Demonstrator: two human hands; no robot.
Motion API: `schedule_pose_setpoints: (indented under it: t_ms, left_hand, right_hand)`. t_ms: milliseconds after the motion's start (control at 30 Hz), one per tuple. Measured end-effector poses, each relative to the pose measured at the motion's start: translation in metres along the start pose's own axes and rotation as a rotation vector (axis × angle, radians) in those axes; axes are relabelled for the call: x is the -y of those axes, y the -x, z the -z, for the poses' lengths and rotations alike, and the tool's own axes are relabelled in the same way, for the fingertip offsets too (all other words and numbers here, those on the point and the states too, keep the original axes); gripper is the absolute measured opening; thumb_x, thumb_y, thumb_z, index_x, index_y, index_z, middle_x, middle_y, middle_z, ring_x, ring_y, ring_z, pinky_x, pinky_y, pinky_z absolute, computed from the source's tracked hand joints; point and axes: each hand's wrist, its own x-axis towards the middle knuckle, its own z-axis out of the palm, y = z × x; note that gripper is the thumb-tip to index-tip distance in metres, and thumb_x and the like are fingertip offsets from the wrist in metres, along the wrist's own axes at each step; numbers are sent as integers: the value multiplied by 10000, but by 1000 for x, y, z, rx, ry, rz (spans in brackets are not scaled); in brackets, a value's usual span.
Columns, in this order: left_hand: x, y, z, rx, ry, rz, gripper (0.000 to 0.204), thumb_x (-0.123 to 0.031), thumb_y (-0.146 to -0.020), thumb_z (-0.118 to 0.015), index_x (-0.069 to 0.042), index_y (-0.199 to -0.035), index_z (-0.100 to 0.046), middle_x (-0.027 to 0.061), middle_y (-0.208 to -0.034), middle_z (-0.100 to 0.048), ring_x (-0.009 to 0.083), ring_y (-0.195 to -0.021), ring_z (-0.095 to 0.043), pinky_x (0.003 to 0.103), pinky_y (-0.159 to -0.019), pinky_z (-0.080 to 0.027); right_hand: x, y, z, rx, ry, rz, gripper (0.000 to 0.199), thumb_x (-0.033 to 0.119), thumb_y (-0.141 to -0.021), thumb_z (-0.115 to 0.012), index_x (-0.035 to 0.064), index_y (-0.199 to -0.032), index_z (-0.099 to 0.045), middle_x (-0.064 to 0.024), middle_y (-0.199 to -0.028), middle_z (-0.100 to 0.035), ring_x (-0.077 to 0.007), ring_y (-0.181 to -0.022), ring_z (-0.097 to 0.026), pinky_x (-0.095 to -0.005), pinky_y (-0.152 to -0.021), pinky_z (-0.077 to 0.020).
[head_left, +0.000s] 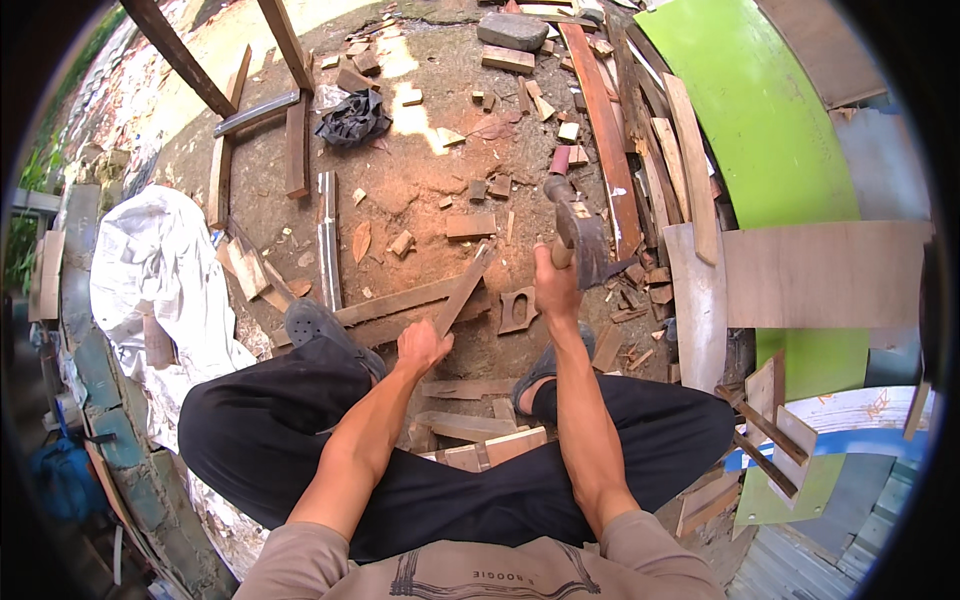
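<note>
My left hand (424,347) is closed round the near end of a narrow wooden strip (464,290), which slants away to the upper right. Raised at the right, my right hand (557,290) grips the wooden handle of a hatchet (592,245) with a dark, broad head. A brown wooden saw handle (517,311) lies on the ground between my hands; where its blade runs is unclear. Beneath the strip, a longer wooden board (400,303) lies across the ground near my left shoe (318,325).
Wood offcuts (471,226) and a grey stone (512,31) are scattered ahead. Long planks (600,140) and a green panel (765,120) line the right. White cloth (150,260) drapes the left wall; a black plastic bag (353,118) sits near a wooden frame (258,113).
</note>
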Motion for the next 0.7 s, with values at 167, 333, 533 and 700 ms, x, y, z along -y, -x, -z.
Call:
schedule_pose_setpoints:
  t_ms: [167, 333, 533, 700]
  left_hand:
    - [6, 4, -2, -18, -15, -3, 558, -415, -803, -721, 91, -1037, -704, 339, -962, -707, 481, -939, -703, 522, -848, -558]
    - [3, -6, 17, 35, -47, -25, 563, -438, -809, -724, 96, -989, -725, 334, -968, -709, 462, -967, -705, 503, -874, -564]
    - [17, -14, 10, 147, 141, 43, 813, -602, -810, -739, 87, -1231, -647, 305, -1089, -710, 397, -1013, -709, 473, -883, -550]
    - [27, -7, 0, 293, 816, -16, 749, -517, -864, -770, 50, -1318, -588, 174, -1098, -717, 277, -945, -707, 399, -806, -565]
  right_hand:
    - [-16, 19, -11, -17, -141, 187, 91, 73, -976, -579, 85, -885, -583, -7, -600, -461, -148, -593, -519, -313, -556, -428]
    - [-118, 45, -21, 237, 459, -508, 368, 321, -828, -677, -30, -926, -732, -295, -892, -709, -449, -927, -701, -495, -798, -535]
    - [-96, 25, -2, 115, 354, -481, 401, 355, -807, -681, -28, -908, -743, -298, -838, -708, -463, -876, -711, -494, -787, -538]
    - [-91, 22, 0, 11, 246, -395, 316, 272, -847, -694, -23, -750, -634, -63, -607, -606, -172, -492, -584, -371, -472, -448]
